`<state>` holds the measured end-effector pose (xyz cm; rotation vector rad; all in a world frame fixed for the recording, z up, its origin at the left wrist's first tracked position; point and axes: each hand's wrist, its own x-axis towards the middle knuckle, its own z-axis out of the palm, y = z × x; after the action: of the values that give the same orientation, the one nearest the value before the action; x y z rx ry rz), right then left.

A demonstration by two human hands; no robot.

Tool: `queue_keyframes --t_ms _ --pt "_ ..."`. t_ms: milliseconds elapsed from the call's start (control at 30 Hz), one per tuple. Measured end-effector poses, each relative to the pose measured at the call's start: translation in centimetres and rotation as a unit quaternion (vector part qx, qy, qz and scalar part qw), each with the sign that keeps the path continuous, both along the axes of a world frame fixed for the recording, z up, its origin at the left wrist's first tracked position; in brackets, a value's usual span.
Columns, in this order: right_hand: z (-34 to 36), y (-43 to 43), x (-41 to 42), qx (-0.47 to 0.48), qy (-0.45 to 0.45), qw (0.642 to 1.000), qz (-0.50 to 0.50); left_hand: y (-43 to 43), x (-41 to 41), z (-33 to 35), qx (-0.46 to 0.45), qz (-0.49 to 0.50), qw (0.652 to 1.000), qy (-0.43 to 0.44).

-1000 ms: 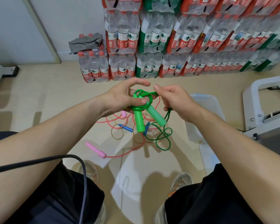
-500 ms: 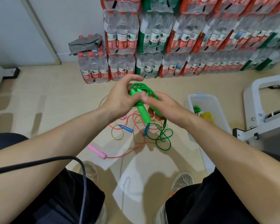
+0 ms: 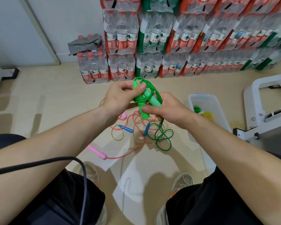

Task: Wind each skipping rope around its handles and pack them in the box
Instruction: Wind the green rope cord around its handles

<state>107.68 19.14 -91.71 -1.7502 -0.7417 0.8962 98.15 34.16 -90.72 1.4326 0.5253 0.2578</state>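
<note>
My left hand (image 3: 120,96) grips the upper ends of the two green handles (image 3: 145,101), held side by side with a few turns of green cord around them. My right hand (image 3: 165,109) holds the lower part of the handles and the cord. The loose green cord (image 3: 162,137) hangs down to the floor in loops. A pink rope with pink handles (image 3: 96,151) and a rope with blue handles (image 3: 126,129) lie tangled on the floor below. The clear plastic box (image 3: 217,109) stands to the right, with a wound green rope (image 3: 197,109) and a yellow one (image 3: 207,114) inside.
Stacked packs of bottled water (image 3: 169,38) line the wall ahead, a grey cloth (image 3: 84,43) on one pack. A white metal frame (image 3: 266,101) stands at the right. A dark cable (image 3: 55,161) crosses my left arm. My shoes (image 3: 180,182) are below.
The handles have risen and tilted. My right hand went from pinching the cord beside the handles to gripping their lower part. The box at the right has come into view.
</note>
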Motion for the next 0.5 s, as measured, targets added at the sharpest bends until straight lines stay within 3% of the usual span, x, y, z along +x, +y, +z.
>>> queue_keyframes --t_ms 133,500 --pt "-0.2 -0.1 0.2 0.001 -0.004 1.000 -0.004 0.2 -0.2 0.2 0.124 0.023 0.992 0.022" --pt "-0.6 0.0 0.1 0.004 -0.047 0.999 -0.014 1.4 0.1 1.0 0.131 -0.080 0.986 0.068"
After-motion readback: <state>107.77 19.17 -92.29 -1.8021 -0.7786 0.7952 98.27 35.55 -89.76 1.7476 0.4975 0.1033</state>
